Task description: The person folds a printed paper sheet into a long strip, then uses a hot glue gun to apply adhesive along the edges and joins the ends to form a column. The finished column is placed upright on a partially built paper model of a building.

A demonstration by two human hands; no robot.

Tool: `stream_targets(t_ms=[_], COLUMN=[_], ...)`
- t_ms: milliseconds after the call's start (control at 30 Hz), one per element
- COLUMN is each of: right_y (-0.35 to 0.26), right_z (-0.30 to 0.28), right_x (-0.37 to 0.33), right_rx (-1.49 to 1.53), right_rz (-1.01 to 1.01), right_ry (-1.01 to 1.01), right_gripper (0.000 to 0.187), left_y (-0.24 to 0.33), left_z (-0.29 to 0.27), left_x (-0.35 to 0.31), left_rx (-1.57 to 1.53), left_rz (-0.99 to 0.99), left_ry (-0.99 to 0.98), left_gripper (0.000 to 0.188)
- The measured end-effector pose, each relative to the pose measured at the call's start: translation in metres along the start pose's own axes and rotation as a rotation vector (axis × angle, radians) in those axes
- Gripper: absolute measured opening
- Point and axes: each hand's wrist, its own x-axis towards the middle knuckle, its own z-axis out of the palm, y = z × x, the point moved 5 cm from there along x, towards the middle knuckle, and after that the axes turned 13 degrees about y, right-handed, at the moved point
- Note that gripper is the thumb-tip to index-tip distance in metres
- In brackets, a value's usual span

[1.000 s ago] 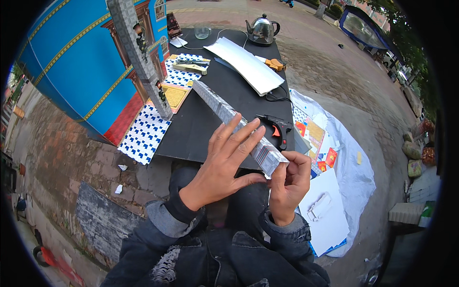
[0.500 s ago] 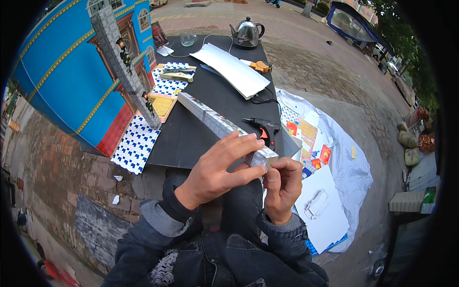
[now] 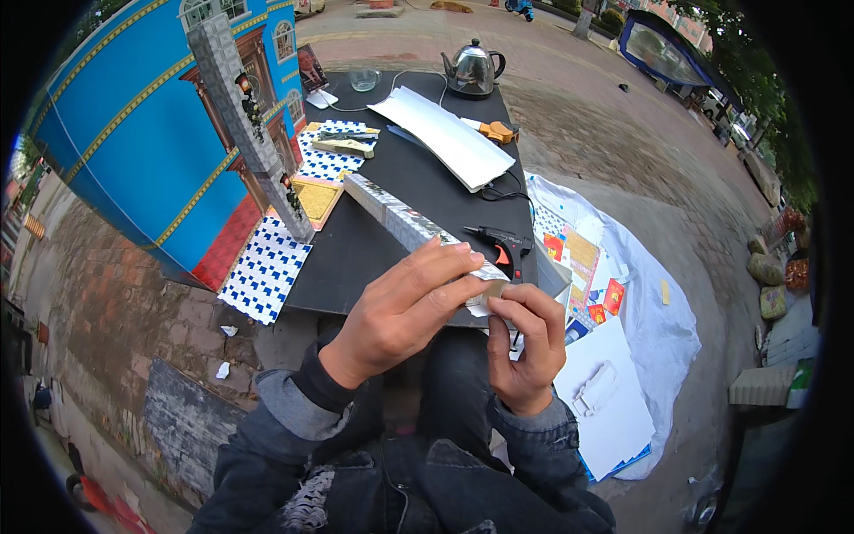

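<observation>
A long square cardboard post (image 3: 391,212), printed like grey stonework, lies slantwise over the table's near edge. My left hand (image 3: 400,307) is closed around its near end, fingers across the top. At that same end my right hand (image 3: 529,347) pinches a small end flap between thumb and forefinger. Just beyond my hands rests a black hot glue gun (image 3: 503,245) with an orange trigger. To the left, a similar grey post (image 3: 253,142) with printed lanterns stands upright in front of a blue cardboard house (image 3: 133,169), on a blue-and-white patterned sheet (image 3: 260,276).
The black table (image 3: 329,271) also holds a stapler (image 3: 345,147), white paper sheets (image 3: 445,138), an orange-handled tool (image 3: 496,132), a glass mug (image 3: 364,80) and a steel kettle (image 3: 473,69). On the right, white plastic sheeting (image 3: 663,356) bears printed scraps and white card (image 3: 605,427).
My right fingers have curled in closer against the post's end, and my left fingers now cover more of it. The whole view has shifted slightly.
</observation>
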Motion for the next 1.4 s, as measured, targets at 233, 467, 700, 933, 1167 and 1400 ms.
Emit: stream_targets(t_ms=[233,467,700,933,1167,1400], right_y=[-0.010,-0.012,0.014,0.011,0.019,0.027], right_z=[-0.005,0.001,-0.006,-0.006,-0.002,0.016], right_x=[0.001,0.003,-0.007,-0.008,-0.005,-0.007], right_rx=[-0.131,-0.054,0.459,0.323,0.337,0.646], right_rz=[-0.132,-0.142,0.553,0.438,0.269,0.660], right_ry=[0.051,-0.035,0.119,-0.065,-0.189,-0.093], right_gripper=[0.035,0.032,0.017,0.024,0.029,0.049], left_y=[0.007,0.009,0.010,0.013,0.010,0.009], left_z=[-0.002,0.003,0.009,0.009,0.000,0.000], left_x=[0.001,0.000,-0.010,-0.020,-0.014,-0.013], left_rx=[-0.005,0.061,0.097,0.077,0.026,-0.035], left_rz=[0.017,0.022,0.053,0.027,0.020,-0.019], left_ry=[0.008,-0.005,-0.023,0.017,0.013,0.105], left_gripper=[0.041,0.044,0.042,0.041,0.047,0.040])
